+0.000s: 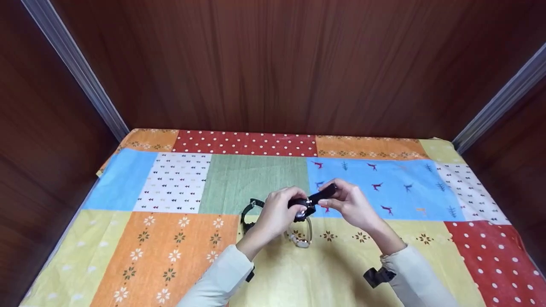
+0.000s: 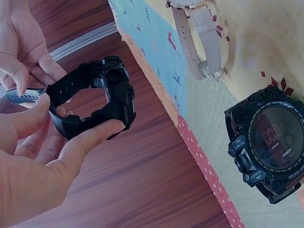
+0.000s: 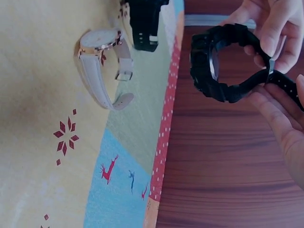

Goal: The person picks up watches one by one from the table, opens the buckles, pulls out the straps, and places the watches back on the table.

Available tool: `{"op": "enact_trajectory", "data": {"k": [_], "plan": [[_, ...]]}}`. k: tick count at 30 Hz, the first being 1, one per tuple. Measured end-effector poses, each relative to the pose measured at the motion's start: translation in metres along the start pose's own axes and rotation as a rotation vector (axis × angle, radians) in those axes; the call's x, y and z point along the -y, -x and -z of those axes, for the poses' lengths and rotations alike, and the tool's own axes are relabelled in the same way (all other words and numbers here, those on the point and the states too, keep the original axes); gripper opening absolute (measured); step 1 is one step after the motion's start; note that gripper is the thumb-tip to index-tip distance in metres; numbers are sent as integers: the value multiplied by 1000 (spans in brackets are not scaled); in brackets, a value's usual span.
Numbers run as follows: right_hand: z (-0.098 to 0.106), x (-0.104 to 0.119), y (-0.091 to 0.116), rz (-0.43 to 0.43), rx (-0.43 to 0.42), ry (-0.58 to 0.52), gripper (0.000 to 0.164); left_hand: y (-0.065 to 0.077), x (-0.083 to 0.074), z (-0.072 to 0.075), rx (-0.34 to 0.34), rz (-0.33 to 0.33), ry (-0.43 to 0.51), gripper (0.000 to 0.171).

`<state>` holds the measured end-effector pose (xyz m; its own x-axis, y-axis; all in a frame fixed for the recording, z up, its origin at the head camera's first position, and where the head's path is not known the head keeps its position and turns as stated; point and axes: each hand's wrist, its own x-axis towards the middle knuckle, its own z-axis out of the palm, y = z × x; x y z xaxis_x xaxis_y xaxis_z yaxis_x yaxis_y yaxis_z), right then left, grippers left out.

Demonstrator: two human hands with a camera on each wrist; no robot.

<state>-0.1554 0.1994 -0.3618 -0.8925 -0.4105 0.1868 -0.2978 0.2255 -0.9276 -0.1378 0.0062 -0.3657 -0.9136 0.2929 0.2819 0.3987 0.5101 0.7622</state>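
Between both hands, raised above the cloth, is a black digital-style wristwatch (image 2: 118, 97) with its strap bent into a loop. My left hand (image 1: 277, 211) grips it near the case and strap, the thumb lying along the band in the left wrist view. The strap's long tail (image 1: 323, 195) is pinched by my right hand (image 1: 349, 205). In the right wrist view the strap passes through itself close to the right hand's fingers (image 3: 270, 104); the buckle is partly hidden. Under the hands, a pale-strapped watch with a rose-gold case (image 3: 90, 71) stands on the cloth.
A second black watch (image 2: 275, 137), its digital face visible, lies on the cloth left of the pale one. The patchwork tablecloth (image 1: 170, 251) covers the table. Dark wood panels (image 1: 273, 64) enclose the back and sides.
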Motion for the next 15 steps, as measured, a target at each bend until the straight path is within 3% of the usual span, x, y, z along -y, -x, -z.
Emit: {"op": "enact_trajectory", "data": {"k": [8, 15], "plan": [[3, 0, 1, 27, 34, 5, 20, 0, -1, 0, 18, 6, 10, 16], [2, 4, 0, 9, 14, 28, 21, -1, 0, -3, 20, 25, -3, 17]]}}
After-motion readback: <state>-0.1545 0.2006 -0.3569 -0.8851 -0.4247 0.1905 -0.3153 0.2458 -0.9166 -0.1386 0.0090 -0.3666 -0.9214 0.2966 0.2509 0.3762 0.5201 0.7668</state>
